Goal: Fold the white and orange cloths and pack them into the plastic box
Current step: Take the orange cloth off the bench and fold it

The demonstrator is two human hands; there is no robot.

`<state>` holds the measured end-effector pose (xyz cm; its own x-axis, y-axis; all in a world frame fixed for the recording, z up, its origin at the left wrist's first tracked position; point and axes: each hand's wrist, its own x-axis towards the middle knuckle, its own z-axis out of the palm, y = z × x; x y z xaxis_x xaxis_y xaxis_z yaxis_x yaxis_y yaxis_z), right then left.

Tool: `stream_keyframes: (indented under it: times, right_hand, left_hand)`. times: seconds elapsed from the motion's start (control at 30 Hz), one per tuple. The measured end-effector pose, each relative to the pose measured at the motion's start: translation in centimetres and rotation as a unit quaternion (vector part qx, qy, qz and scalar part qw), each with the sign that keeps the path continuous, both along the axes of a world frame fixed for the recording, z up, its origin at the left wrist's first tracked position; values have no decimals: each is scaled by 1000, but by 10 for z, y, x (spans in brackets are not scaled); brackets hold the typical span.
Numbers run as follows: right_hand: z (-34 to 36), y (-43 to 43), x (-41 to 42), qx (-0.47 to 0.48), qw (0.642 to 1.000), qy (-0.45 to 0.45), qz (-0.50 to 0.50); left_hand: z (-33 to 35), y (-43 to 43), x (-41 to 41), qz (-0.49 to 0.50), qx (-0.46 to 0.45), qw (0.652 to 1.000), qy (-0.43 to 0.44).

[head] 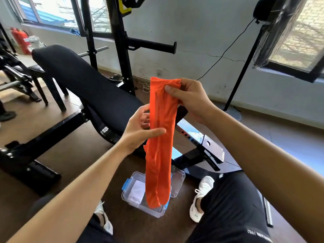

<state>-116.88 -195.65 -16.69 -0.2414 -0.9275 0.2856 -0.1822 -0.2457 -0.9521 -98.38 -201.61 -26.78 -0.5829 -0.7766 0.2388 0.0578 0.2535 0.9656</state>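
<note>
Both forearms fill the bottom of my view, and between them the orange cloth (160,137) hangs long and narrow in the air in front of me. My right hand (190,99) has the top end, thumb pressed over the bunched edge, closed firmly on it. My left hand (141,132) comes in at the middle, thumb lying across the front of the fabric and fingers behind; it looks like a light pinch more than a hard clamp.

Down on the floor between my shoes sits the plastic box (180,179), open, with blue latches, and the white cloth (137,191) already lies folded inside at the left. The orange tail dangles in front of the box; whether it touches the inside I can't tell.

This stuff looks thin, stretchy and very light, almost sheer, so I judge it will slump and slide wherever I don't hold it. It won't keep a crease by itself. Best place to take it is where I am now: top end and midpoint, then bring the two together to halve it. One risk I see: the loose tail swinging or twisting as I fold.
</note>
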Motion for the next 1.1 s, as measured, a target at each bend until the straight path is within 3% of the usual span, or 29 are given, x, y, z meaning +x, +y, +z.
stream_keyframes:
  times: [0.17, 0.37, 0.47, 0.57, 0.67, 0.73, 0.93, 1.1]
  right_hand:
    - [12, 5, -10, -17, 999, -36, 1]
    - [20, 13, -38, 15, 997, -71, 10]
    - [21, 12, -46, 13, 997, -76, -9]
    - [20, 9, -44, 14, 997, -64, -36]
    - [19, 6, -43, 27, 997, -49, -58]
    - [17, 5, -44, 46, 998, -38, -34]
    - [17, 13, -46, 55, 994, -59, 69]
    - [27, 19, -52, 47, 990, -75, 113]
  left_hand:
    - [-85, 26, -11, 50, 42, 996, -55]
    - [-101, 40, -13, 150, -36, 985, -80]
    - [-111, 42, -8, 156, -28, 984, -87]
    - [-112, 47, -7, 115, 50, 991, -48]
    - [-108, 57, -6, -28, 158, 987, -21]
    - [-114, 59, -10, -74, 175, 981, -40]
    - [-129, 46, -34, 128, 68, 987, -69]
    - [-124, 27, -44, 84, -27, 993, -79]
